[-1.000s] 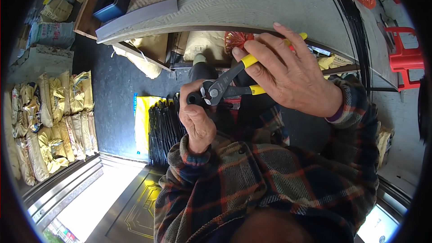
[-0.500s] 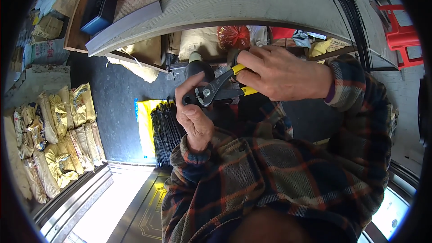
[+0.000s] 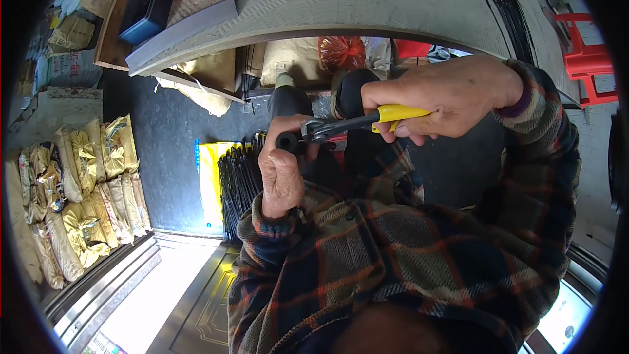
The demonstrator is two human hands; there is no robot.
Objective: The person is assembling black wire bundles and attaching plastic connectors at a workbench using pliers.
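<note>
My left hand (image 3: pixel 280 180) is closed around a small black round piece with a hole in its end (image 3: pixel 286 141). My right hand (image 3: pixel 452 92) grips a pair of pliers (image 3: pixel 344 124) by the yellow handles. The dark metal jaws point left and meet the black piece, or something small at its side, just by my left fingers. Whether they clamp it is too small to tell. My fingers hide most of the black piece. Both hands are above my lap, in front of the bench (image 3: pixel 367 3).
Left of my legs stands a bundle of thin black rods (image 3: pixel 239 190) beside a yellow bag (image 3: pixel 210 174). Wrapped packages (image 3: pixel 88 190) are stacked at far left. A blue bin (image 3: pixel 145 16) sits on the bench. A red stool (image 3: pixel 588 59) stands at right, and a red bag (image 3: pixel 341 52) lies below the bench.
The pliers have turned from flat-side up to nearly edge-on. My right hand has moved to the right and rolled over with them. My left hand still holds the black piece.
</note>
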